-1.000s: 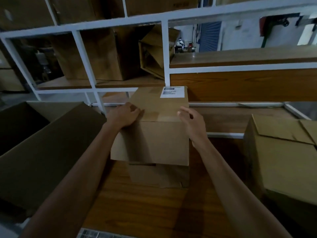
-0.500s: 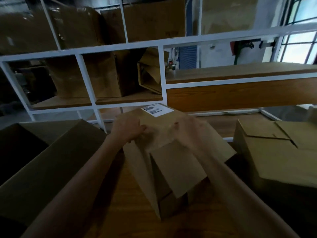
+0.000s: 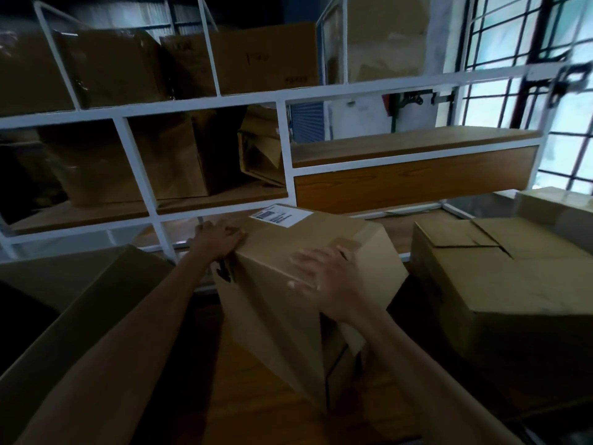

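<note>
The box (image 3: pixel 321 232) tilts on the table (image 3: pixel 250 399), top leaning away. The left hand (image 3: pixel 221 237) seems to grip its far-left corner; the right hand (image 3: pixel 330 281), nearer, presses flat, fingers spread.

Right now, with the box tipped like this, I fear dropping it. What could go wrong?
1. The box is tilted over the table. Only the left hand grips a corner, while the right hand lies flat on it, so it might slide or topple.
2. Its lower flap looks loose, so anything inside could fall out.
3. The second box sits close on the right and could get bumped.
</note>
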`<state>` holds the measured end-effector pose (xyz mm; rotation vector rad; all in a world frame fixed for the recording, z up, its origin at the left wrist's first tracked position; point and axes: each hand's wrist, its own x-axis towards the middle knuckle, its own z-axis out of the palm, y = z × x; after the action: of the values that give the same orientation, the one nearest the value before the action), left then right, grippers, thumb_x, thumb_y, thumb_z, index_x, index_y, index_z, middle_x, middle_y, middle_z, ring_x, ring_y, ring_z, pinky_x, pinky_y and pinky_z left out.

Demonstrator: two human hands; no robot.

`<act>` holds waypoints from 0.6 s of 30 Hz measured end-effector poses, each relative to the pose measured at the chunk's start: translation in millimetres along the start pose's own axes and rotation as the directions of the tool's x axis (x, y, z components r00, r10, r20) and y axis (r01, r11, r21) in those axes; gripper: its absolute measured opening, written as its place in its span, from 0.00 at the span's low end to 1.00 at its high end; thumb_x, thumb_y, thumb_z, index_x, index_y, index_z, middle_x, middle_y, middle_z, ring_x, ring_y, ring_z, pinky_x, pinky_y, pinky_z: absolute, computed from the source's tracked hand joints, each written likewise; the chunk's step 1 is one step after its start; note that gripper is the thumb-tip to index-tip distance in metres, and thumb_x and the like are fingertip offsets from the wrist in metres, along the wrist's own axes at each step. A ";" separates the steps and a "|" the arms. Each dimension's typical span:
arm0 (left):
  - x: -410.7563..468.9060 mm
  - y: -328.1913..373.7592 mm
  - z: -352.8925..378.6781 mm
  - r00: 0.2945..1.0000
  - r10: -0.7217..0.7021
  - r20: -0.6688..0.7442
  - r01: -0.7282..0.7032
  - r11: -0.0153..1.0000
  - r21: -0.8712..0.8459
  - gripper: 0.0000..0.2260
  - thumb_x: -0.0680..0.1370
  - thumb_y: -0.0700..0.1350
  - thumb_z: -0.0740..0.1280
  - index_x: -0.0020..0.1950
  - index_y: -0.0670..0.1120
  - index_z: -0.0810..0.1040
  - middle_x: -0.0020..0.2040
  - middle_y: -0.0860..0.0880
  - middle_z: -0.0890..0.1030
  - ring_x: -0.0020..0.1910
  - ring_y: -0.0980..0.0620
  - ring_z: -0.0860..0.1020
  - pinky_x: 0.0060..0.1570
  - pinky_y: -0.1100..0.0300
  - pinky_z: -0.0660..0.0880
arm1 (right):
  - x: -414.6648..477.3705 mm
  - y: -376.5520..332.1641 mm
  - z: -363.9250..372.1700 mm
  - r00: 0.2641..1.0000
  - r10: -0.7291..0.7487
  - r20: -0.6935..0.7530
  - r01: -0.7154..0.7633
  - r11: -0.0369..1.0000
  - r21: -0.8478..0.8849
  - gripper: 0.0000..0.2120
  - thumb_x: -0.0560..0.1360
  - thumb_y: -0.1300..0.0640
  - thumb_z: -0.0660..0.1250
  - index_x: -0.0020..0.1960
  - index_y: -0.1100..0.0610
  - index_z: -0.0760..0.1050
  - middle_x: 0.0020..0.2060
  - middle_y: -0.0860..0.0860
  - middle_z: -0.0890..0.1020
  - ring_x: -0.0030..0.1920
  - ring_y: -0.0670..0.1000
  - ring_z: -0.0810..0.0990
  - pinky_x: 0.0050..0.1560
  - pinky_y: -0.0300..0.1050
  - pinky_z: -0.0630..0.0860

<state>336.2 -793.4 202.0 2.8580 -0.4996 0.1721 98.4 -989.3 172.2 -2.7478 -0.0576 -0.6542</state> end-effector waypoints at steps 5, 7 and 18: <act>-53.0 -1.5 -2.8 0.991 -0.038 -0.125 0.042 0.999 0.034 0.32 0.77 0.68 0.50 0.74 0.50 0.62 0.72 0.37 0.66 0.69 0.33 0.65 0.61 0.38 0.68 | -5.9 41.9 -11.8 0.996 0.086 -0.029 -0.084 0.995 0.045 0.26 0.76 0.34 0.55 0.68 0.43 0.75 0.70 0.44 0.73 0.73 0.48 0.64 0.71 0.47 0.53; -66.6 -8.1 -6.0 0.986 -0.032 -0.162 0.043 0.997 0.065 0.33 0.75 0.71 0.50 0.67 0.48 0.69 0.62 0.40 0.74 0.59 0.38 0.73 0.53 0.43 0.74 | -8.7 50.8 -6.1 0.965 0.229 -0.130 -0.213 0.969 0.125 0.22 0.78 0.36 0.57 0.64 0.45 0.77 0.66 0.45 0.77 0.70 0.49 0.69 0.71 0.54 0.64; -74.4 15.0 -32.5 0.965 0.175 -0.196 -0.163 0.984 0.079 0.10 0.78 0.56 0.66 0.51 0.51 0.74 0.45 0.52 0.73 0.47 0.52 0.76 0.46 0.57 0.73 | 8.2 36.5 -11.6 0.549 0.699 -0.459 -0.709 0.680 0.187 0.11 0.77 0.51 0.67 0.55 0.55 0.78 0.60 0.56 0.78 0.63 0.59 0.72 0.61 0.58 0.68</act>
<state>259.0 -775.3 225.0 2.8127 -0.7061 0.5108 104.7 -1027.9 175.0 -2.1958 1.1278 -1.0601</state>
